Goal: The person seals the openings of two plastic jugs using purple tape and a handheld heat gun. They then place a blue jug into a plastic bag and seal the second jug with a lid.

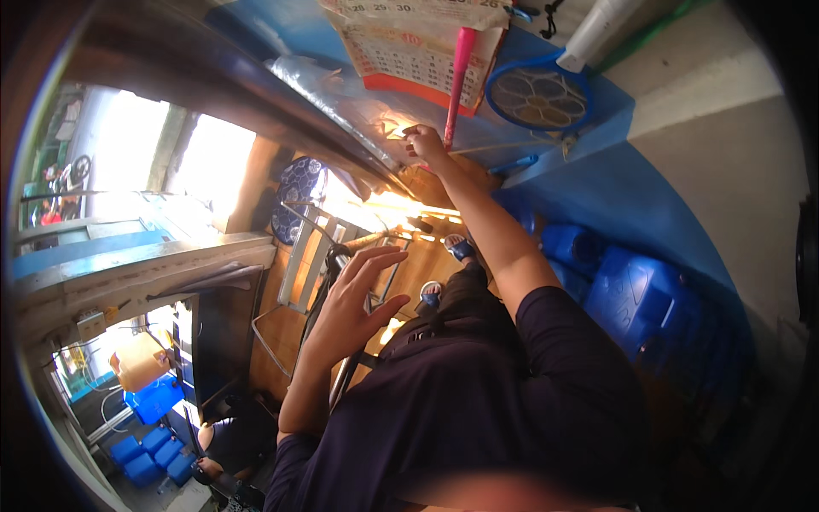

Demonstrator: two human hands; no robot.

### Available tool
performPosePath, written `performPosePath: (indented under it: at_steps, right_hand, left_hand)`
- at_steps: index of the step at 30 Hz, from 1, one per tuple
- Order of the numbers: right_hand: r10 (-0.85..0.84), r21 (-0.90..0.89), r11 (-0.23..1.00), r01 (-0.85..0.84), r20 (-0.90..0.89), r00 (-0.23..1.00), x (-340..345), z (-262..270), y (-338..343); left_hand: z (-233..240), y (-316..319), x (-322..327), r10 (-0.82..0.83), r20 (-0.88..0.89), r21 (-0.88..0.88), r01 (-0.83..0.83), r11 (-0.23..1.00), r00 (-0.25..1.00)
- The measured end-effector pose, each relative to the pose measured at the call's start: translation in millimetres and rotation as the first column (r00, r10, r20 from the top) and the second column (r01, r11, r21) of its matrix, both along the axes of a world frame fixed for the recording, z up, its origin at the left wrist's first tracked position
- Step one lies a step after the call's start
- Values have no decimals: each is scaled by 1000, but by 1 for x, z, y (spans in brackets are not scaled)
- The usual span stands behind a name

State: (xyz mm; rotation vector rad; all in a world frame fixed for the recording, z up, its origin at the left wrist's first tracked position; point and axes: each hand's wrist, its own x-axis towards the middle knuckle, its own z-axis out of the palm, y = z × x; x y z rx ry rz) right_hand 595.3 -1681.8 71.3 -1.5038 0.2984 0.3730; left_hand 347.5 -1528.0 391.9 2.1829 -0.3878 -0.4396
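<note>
My left hand (368, 297) is raised before my body with its fingers apart and nothing in them. Beneath it stand dark upright poles (342, 377) beside a grey slatted metal frame (310, 246). My right arm stretches away from me. At its end my right hand (423, 144) has curled fingers, close to a crinkled clear plastic sheet (339, 102) along the wall. Whether those fingers pinch the sheet cannot be made out in the glare. Just right of this hand a pink rod (459, 83) hangs in front of a paper wall calendar (409, 48).
An electric insect swatter (540, 96) hangs on the blue wall. Blue plastic jugs (633, 294) stand at my right. A round blue patterned cushion (297, 198) lies beyond the metal frame. At lower left are another person (233, 441), an orange jug (139, 360) and several blue jugs (153, 451).
</note>
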Motion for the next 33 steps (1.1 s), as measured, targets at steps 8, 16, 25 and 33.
performPosePath:
  at_steps: [8, 16, 25, 33]
  right_hand:
    - [351, -539, 821, -188, 217, 911, 73, -159, 82]
    - [568, -812, 573, -110, 297, 768, 94, -93, 72]
    - [562, -693, 640, 332, 717, 413, 91, 183, -1]
    - [934, -523, 52, -851, 328, -144, -96, 360, -89]
  left_hand:
    - [0, -38, 51, 299, -96, -100, -308, 946, 949]
    - [-9, -55, 72, 375, -109, -108, -386, 916, 921]
    - [-23, -71, 73, 622, 94, -253, -585, 770, 778]
    - [-9, -50, 10, -146, -260, -297, 65, 953, 955]
